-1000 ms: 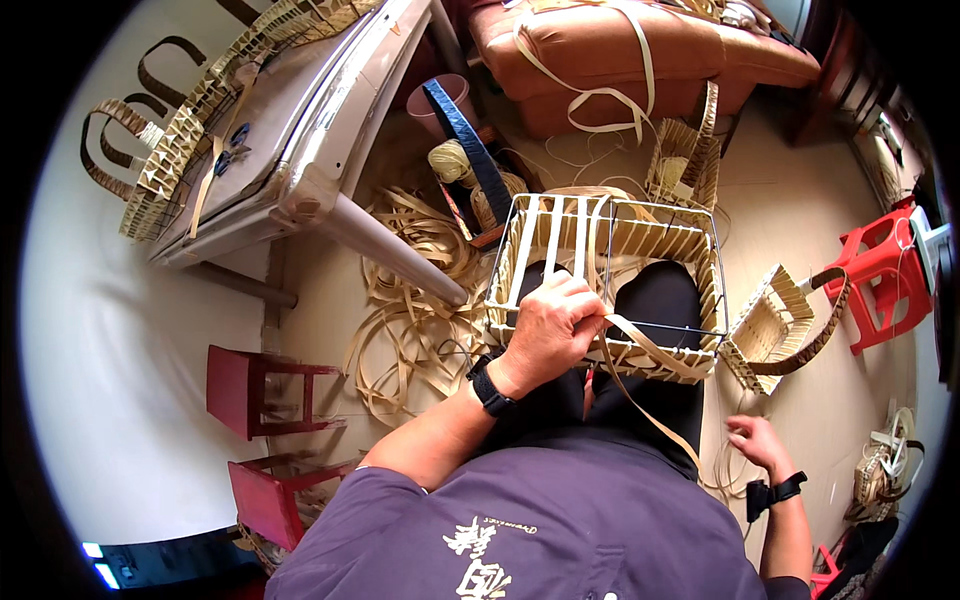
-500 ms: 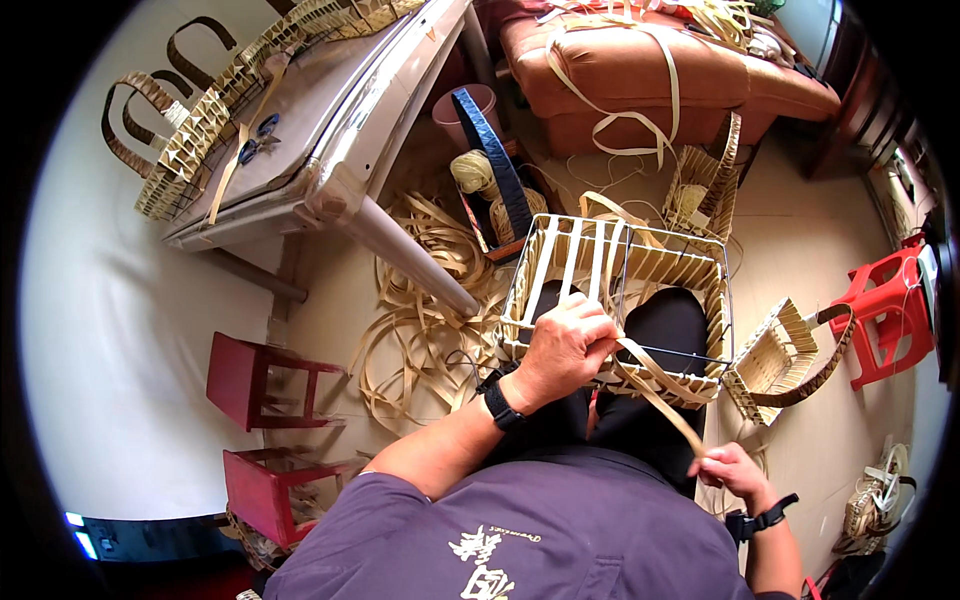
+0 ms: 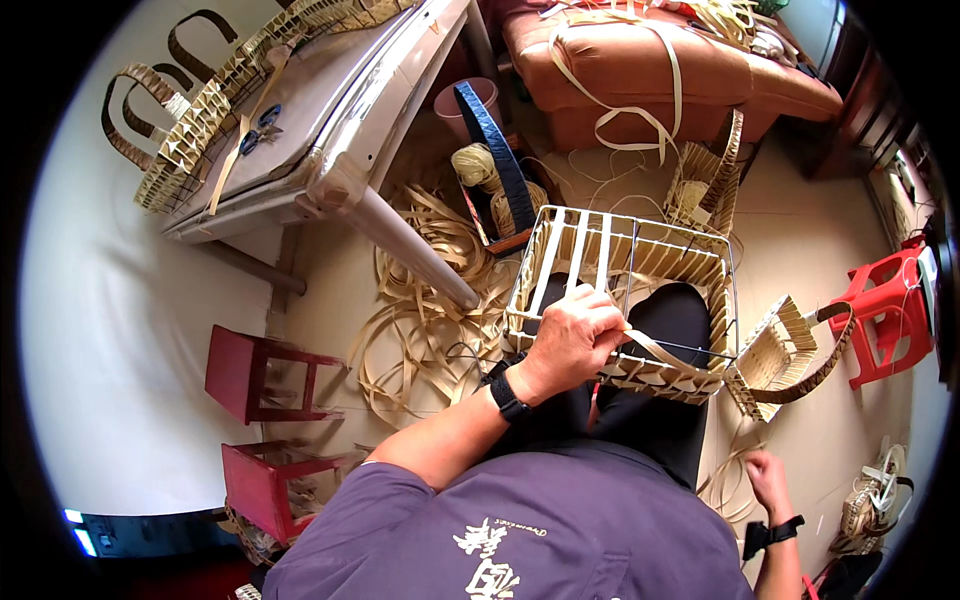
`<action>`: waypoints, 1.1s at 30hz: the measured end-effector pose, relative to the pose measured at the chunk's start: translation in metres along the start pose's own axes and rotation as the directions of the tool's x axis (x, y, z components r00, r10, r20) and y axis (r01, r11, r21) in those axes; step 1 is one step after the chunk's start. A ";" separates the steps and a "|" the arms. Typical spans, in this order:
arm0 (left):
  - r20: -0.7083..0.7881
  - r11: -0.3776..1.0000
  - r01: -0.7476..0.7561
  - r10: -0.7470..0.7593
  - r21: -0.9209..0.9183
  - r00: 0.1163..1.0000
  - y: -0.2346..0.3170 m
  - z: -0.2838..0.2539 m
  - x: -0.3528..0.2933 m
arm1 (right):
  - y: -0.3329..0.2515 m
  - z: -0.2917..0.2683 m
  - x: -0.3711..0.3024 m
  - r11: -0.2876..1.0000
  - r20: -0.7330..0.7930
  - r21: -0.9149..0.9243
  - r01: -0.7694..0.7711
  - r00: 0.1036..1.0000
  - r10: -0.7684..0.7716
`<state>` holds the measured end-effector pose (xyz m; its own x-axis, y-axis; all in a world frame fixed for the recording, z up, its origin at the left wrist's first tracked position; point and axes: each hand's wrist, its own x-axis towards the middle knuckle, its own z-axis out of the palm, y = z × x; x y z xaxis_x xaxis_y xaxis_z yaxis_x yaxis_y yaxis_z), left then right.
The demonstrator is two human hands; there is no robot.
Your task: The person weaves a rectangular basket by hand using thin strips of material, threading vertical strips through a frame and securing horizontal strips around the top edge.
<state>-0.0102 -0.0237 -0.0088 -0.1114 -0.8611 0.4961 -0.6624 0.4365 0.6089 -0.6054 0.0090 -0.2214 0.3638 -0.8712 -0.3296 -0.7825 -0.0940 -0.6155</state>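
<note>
A rectangular wire-framed basket (image 3: 721, 290), with pale woven strips on its walls, rests over my black-trousered legs. Several white flat strips (image 3: 578, 250) cross the left part of its open frame. My left hand (image 3: 575, 333) is closed at the near side of the basket, pinching a flat tan strip (image 3: 655, 348) that runs right from the fingers along the near wall. Lower right, away from the basket, my right hand (image 3: 770, 480) is closed. Thin strip loops (image 3: 728, 482) hang beside it; whether its fingers hold one cannot be made out.
Loose tan strips (image 3: 425, 330) heap on the floor at left, beside a table leg (image 3: 420, 250). A small handled basket (image 3: 775, 355) stands right of my knees, near a red stool (image 3: 890, 315). Ahead are a blue-handled basket (image 3: 490, 150) and an orange sofa (image 3: 620, 85).
My right hand has moved down and right, away from the basket. The strip that stretched between my hands no longer spans that gap. My left hand stays at the basket, shifted slightly.
</note>
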 end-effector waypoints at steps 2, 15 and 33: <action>-0.022 0.999 0.021 -0.022 -0.047 1.000 -0.009 -0.006 -0.006 | -0.155 -0.018 0.032 0.990 -0.204 0.044 0.132 0.972 -0.121; 0.023 0.996 0.054 -0.053 -0.074 0.998 -0.010 -0.008 0.002 | -0.380 -0.069 0.112 0.662 -0.265 -0.383 0.644 0.610 -0.747; 0.572 0.975 0.131 -0.212 0.180 0.793 -0.006 -0.045 0.166 | -0.515 -0.271 0.260 0.656 -0.004 -0.367 0.660 0.704 -0.710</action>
<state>0.0088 -0.1581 0.0976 -0.3716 -0.9241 -0.0895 -0.7936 0.2661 0.5471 -0.2445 -0.3000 0.2039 0.8098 -0.5485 0.2081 -0.4587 -0.8131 -0.3584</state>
